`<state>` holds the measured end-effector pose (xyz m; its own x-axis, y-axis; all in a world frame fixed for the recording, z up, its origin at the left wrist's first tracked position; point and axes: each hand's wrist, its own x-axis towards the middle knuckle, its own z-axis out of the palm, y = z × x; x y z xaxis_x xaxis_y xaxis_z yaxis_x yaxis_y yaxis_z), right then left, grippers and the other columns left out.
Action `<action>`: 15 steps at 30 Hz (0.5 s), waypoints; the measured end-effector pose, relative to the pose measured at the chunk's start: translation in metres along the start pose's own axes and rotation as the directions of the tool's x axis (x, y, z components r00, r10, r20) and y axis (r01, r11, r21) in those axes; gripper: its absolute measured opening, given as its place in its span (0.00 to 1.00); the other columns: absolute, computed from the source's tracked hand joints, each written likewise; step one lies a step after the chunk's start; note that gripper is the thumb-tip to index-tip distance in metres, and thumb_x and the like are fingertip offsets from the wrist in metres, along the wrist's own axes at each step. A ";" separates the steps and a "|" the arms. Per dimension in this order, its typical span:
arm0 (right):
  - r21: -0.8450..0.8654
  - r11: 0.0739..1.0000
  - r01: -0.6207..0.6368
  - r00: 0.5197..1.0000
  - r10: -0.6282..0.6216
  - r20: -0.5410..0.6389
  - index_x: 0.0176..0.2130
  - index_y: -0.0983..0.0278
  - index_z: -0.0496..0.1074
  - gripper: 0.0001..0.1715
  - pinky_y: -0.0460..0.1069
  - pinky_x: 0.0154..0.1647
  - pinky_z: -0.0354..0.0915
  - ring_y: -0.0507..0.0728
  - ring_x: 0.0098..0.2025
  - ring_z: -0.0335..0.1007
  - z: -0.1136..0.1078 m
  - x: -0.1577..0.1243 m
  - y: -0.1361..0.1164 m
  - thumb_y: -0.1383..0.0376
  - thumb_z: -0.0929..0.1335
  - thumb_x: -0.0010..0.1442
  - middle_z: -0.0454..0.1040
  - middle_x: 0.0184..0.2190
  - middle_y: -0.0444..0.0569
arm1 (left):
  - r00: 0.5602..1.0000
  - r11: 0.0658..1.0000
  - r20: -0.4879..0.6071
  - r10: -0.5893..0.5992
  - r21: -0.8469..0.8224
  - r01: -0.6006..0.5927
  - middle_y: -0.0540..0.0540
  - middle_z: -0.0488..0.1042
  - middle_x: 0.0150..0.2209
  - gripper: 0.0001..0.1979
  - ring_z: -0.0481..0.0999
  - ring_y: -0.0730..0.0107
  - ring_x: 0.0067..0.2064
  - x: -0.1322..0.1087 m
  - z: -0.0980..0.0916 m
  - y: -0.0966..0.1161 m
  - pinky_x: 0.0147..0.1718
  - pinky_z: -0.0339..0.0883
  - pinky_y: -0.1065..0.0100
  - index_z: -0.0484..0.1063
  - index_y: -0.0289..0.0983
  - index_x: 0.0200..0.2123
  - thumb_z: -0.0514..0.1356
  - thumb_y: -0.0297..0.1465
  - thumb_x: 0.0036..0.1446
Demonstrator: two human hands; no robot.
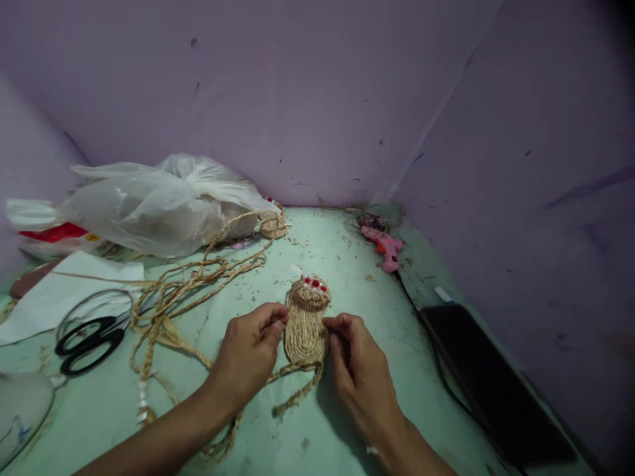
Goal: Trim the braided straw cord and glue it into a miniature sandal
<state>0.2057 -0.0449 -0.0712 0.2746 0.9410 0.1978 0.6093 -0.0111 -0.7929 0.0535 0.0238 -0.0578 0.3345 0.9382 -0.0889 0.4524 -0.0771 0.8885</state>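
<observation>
A small slipper-shaped piece of coiled straw braid [306, 334] lies on the table in front of me, with red and white beads across the band at its far end. Fingers of my left hand [253, 347] are pinched at its left edge. On the opposite side, my right hand [364, 370] has its index finger and thumb at the right edge, the fingers curled. A loose end of the braid [297, 396] trails from the near end of the slipper. My fingers partly hide both edges.
Long straw braid [198, 284] lies tangled on the left, beside black-handled scissors [92, 344] and white paper [99, 274]. Behind are a plastic bag [163, 205] and another braided piece [272, 225]. At right are a pink glue gun [384, 248], its cord, and a dark phone-like slab [491, 383].
</observation>
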 end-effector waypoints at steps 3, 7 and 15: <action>-0.013 1.000 0.007 1.000 -0.007 0.007 0.40 0.65 0.61 0.09 0.50 0.37 0.63 0.56 0.36 0.68 0.001 0.000 -0.001 0.68 0.58 0.58 0.71 0.35 0.52 | 1.000 0.999 0.009 0.019 0.033 -0.019 0.48 0.76 0.35 0.12 0.74 0.68 0.38 0.001 0.000 0.000 0.37 0.67 0.67 0.70 0.38 0.40 0.52 0.31 0.53; -0.023 0.999 0.030 1.000 -0.030 0.004 0.39 0.64 0.61 0.07 0.50 0.35 0.63 0.56 0.34 0.68 0.003 0.000 -0.002 0.68 0.58 0.58 0.70 0.33 0.51 | 0.999 0.993 0.002 0.039 0.108 -0.039 0.47 0.76 0.35 0.13 0.74 0.67 0.37 0.000 0.001 0.004 0.38 0.67 0.65 0.70 0.38 0.42 0.51 0.31 0.54; -0.080 0.993 0.084 0.996 -0.085 -0.016 0.37 0.65 0.62 0.07 0.51 0.34 0.62 0.56 0.33 0.67 0.006 0.000 -0.003 0.68 0.58 0.57 0.69 0.31 0.51 | 0.997 0.980 -0.025 0.077 0.184 -0.071 0.46 0.76 0.35 0.13 0.74 0.65 0.37 -0.001 0.003 0.009 0.37 0.67 0.64 0.69 0.38 0.42 0.51 0.29 0.53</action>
<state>0.1994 -0.0434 -0.0719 0.2333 0.9331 0.2738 0.6877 0.0407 -0.7248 0.0597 0.0216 -0.0511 0.3475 0.9376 -0.0088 0.5722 -0.2046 0.7942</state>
